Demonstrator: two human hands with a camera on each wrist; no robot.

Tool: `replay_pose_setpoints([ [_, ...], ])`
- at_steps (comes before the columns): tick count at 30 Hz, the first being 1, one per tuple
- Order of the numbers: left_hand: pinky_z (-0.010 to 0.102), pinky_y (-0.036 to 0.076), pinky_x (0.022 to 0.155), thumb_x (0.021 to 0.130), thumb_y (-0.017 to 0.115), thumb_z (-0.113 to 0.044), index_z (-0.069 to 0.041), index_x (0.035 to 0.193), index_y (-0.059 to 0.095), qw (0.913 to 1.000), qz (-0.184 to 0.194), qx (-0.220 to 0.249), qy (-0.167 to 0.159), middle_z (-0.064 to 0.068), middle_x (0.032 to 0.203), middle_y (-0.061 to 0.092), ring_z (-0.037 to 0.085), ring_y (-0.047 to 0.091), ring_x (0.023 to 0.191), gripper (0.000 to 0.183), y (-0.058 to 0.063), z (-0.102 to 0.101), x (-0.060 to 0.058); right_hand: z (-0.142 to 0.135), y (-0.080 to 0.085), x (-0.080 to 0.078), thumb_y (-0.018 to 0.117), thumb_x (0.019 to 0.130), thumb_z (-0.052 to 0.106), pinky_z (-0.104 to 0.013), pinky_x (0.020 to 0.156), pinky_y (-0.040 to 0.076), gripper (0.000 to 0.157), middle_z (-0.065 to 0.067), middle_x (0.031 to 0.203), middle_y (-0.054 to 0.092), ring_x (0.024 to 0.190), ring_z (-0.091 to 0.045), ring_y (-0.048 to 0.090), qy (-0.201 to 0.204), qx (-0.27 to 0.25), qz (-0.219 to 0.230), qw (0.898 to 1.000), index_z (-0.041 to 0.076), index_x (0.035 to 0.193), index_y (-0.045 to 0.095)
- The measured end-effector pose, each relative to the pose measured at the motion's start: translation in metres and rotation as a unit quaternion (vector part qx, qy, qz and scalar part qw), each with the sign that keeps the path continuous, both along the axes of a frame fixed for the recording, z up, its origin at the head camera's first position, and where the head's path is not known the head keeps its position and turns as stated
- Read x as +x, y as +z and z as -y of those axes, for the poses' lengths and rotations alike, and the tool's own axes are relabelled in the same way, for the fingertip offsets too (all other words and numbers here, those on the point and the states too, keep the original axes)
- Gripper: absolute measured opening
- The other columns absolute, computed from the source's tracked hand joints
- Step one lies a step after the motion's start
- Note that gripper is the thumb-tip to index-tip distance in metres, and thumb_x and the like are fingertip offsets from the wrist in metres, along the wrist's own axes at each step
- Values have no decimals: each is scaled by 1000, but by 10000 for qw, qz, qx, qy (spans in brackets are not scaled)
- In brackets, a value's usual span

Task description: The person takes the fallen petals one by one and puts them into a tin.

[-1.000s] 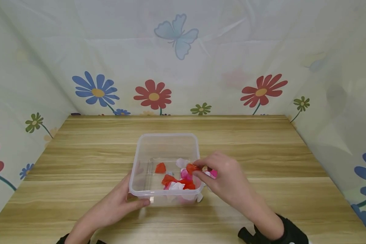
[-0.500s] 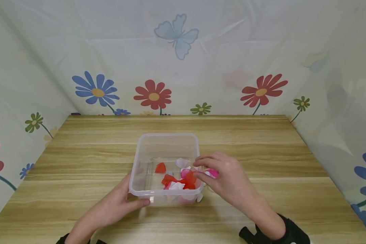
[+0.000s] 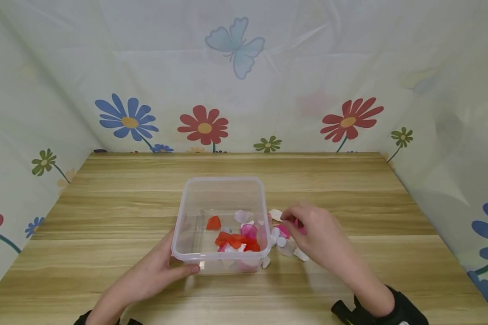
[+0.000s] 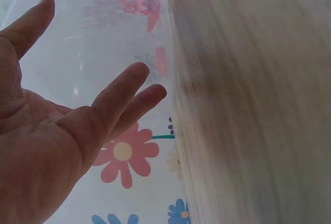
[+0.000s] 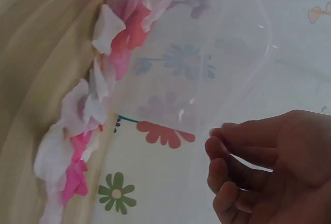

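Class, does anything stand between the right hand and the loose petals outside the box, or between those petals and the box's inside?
Nothing visible stands between the right hand and the loose petals. Between them and the inside of the clear box stands its right wall; the top is open.

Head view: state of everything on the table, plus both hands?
Plastic box: upright, open-topped
Petals inside: loose, mostly toward the near right
Petals outside: loose on the table, beside the box
Left hand: against the box's left side
Right hand: over the petals outside, fingertips close together, hold unclear
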State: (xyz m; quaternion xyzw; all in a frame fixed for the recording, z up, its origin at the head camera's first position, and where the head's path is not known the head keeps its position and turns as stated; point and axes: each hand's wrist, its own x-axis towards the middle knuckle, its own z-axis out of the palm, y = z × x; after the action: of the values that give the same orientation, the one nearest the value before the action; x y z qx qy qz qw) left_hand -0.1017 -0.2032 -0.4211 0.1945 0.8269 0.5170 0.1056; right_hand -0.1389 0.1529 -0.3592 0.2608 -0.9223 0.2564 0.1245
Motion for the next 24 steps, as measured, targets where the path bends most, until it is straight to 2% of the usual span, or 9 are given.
replay_pose_setpoints([
  [3,41,49,100,90,83,-24,-30,163,16,10000,-8,7,-27,13,150,46,31,59,121,99,0,0,0,-10,-9,-4,79,88,1,-26,58,49,11,6,77,63,66,-7,54,-128,370,525,9978,10,87,74],
  [6,40,49,100,90,83,-23,-28,163,17,10000,-38,-21,-28,13,149,46,31,59,121,98,-1,1,0,-20,-19,-9,78,87,0,-30,60,50,15,5,75,62,68,-9,56,-185,813,841,9930,11,82,70],
  [13,42,49,101,90,82,-23,-27,163,17,9999,-94,-78,-19,13,149,47,30,58,122,98,-1,1,-1,-33,-33,-16,77,79,-2,-37,60,51,17,0,81,60,72,-16,56,-396,1620,1399,9760,8,89,69],
  [20,42,48,101,90,82,-24,-28,163,17,9999,-77,-79,-31,13,149,47,30,58,122,98,-1,1,-1,-37,-38,-17,79,77,1,-36,54,43,23,3,73,54,67,-16,50,-545,1714,1672,9694,15,76,62],
  [24,42,49,101,90,82,-25,-28,163,17,9999,-77,-89,-31,12,149,47,30,58,122,98,-1,1,0,-37,-40,-18,81,78,4,-34,53,41,22,5,69,53,64,-15,49,-510,1767,1768,9669,16,73,63],
])
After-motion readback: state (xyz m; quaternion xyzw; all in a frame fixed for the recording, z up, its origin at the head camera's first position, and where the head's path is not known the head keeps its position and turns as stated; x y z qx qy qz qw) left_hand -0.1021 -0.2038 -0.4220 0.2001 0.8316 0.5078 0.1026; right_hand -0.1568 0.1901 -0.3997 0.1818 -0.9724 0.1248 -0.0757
